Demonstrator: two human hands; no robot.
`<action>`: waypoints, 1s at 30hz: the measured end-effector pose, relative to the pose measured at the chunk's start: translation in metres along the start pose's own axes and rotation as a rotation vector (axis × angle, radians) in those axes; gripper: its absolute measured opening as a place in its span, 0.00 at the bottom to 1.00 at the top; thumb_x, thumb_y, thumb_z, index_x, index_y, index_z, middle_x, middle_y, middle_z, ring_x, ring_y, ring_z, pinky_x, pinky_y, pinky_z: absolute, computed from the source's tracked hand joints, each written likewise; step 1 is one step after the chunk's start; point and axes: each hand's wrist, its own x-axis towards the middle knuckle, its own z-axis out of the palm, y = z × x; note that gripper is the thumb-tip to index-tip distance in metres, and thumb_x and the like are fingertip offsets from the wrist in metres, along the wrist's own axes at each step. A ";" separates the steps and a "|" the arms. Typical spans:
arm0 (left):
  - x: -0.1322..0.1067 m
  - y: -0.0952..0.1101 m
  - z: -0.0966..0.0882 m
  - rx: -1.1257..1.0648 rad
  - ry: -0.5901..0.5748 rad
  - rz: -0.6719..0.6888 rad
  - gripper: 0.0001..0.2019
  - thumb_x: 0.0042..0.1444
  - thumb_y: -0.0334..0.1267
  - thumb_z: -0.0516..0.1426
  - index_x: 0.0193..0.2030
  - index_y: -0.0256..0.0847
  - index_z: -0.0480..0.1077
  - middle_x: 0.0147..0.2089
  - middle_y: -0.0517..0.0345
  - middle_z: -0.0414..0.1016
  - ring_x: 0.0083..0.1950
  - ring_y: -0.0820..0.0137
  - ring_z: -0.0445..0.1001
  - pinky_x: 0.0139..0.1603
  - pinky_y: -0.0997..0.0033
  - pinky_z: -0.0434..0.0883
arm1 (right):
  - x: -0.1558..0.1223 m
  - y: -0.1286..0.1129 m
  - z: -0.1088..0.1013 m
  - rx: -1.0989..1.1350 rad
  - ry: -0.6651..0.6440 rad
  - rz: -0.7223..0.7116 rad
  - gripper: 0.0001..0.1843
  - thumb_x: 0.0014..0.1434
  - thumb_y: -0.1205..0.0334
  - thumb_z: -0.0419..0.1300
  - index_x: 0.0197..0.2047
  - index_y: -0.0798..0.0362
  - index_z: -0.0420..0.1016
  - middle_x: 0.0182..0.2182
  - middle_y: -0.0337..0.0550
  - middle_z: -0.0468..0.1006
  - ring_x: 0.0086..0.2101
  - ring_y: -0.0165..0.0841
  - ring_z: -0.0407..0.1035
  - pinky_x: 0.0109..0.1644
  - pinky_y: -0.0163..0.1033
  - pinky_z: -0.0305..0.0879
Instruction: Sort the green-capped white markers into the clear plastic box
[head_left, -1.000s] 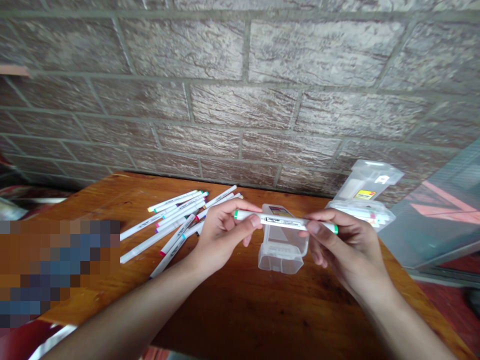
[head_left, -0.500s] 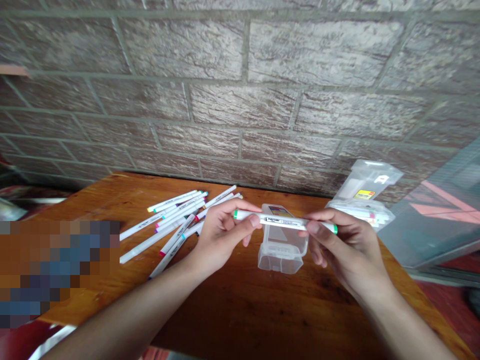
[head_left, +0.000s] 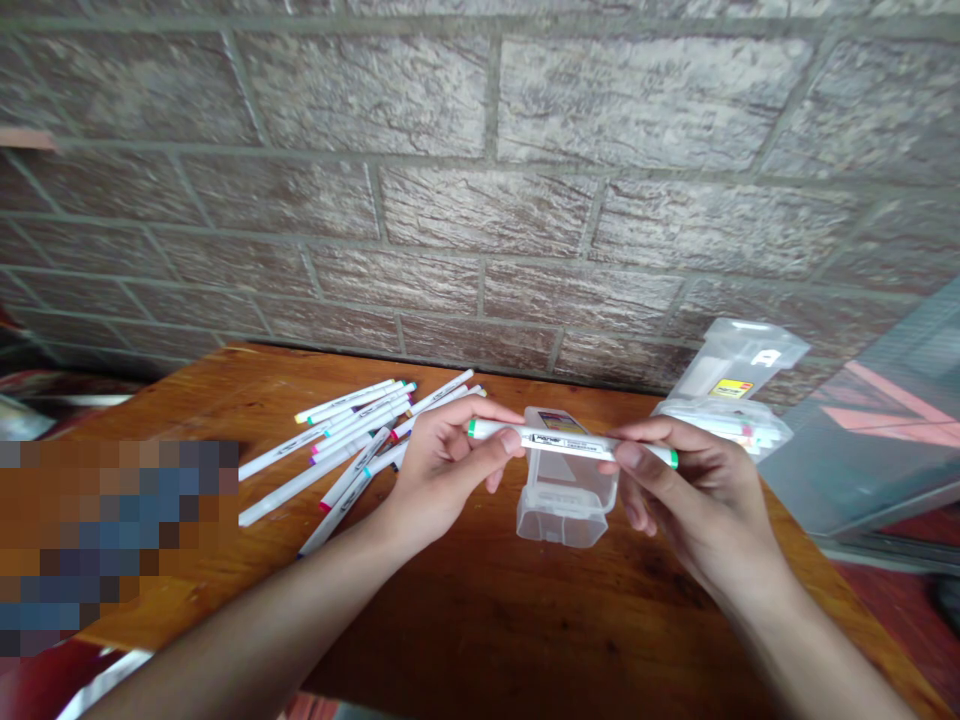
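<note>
A white marker with green ends lies level between both my hands above the wooden table. My left hand pinches its left end between thumb and fingers. My right hand pinches its right end the same way. Directly under the marker stands a small clear plastic box, open at the top. Several more white markers with coloured ends lie scattered on the table to the left of my left hand.
A clear plastic case holding markers, lid raised, stands at the back right against the brick wall. A glass panel leans off the table's right edge. A blurred patch covers the left side.
</note>
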 end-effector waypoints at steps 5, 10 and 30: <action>0.000 -0.001 -0.001 -0.012 -0.007 0.011 0.09 0.62 0.42 0.72 0.45 0.41 0.84 0.34 0.57 0.84 0.23 0.78 0.71 0.26 0.75 0.65 | 0.002 0.003 -0.003 -0.003 -0.009 -0.004 0.14 0.58 0.51 0.79 0.39 0.52 0.87 0.21 0.40 0.82 0.14 0.26 0.65 0.17 0.30 0.60; 0.000 0.000 0.000 -0.013 -0.011 0.017 0.09 0.63 0.42 0.72 0.46 0.40 0.84 0.34 0.56 0.84 0.23 0.78 0.72 0.27 0.76 0.66 | 0.006 0.010 -0.010 -0.029 -0.091 -0.050 0.12 0.62 0.52 0.77 0.40 0.50 0.87 0.15 0.36 0.76 0.14 0.27 0.66 0.16 0.29 0.62; 0.000 -0.001 0.000 -0.026 -0.016 0.012 0.08 0.63 0.42 0.72 0.45 0.42 0.84 0.34 0.58 0.84 0.24 0.79 0.72 0.26 0.76 0.65 | 0.003 0.007 -0.006 -0.012 -0.043 -0.015 0.13 0.60 0.51 0.78 0.40 0.50 0.87 0.15 0.35 0.75 0.14 0.26 0.66 0.18 0.29 0.61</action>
